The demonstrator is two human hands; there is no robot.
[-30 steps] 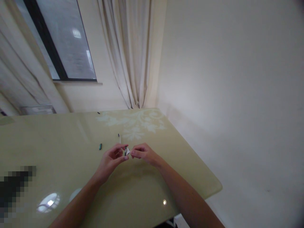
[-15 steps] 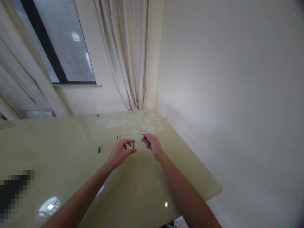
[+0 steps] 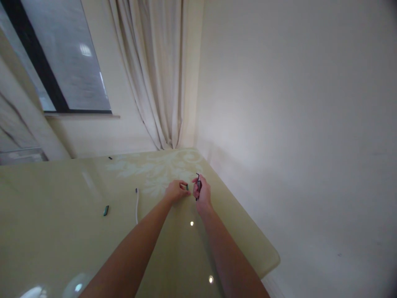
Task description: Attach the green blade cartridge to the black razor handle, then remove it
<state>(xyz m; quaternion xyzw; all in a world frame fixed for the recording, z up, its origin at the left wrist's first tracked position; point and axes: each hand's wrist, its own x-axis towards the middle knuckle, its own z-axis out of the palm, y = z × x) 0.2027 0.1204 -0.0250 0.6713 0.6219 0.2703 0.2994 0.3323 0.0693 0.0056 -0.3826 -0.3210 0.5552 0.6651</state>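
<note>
My left hand [image 3: 176, 191] pinches a small dark green bar-shaped piece [image 3: 187, 187] between thumb and fingertips, holding it upright. Close beside it, my right hand [image 3: 203, 194] wraps round a slim dark tool [image 3: 199, 185] whose thin, bent tip sticks out above the fingers. A narrow gap lies between the two hands; most of the tool's body is hidden in the right fist. Left of my left forearm lies a thin white stick or cord [image 3: 137, 207] with a dark end. Farther left, a second small dark green piece [image 3: 106, 210] rests flat.
The glossy pale green table [image 3: 71, 231] has a rounded corner at the right. A tiny dark object [image 3: 110, 157] lies near its far edge. A bare wall [image 3: 279, 124] stands along the right side, with a curtain [image 3: 155, 74] and a window [image 3: 62, 54] behind.
My left hand has moved right with the green piece, closer to my right hand. The tool in my right hand now stands more upright. The view has swung slightly right, uncovering the white stick or cord.
</note>
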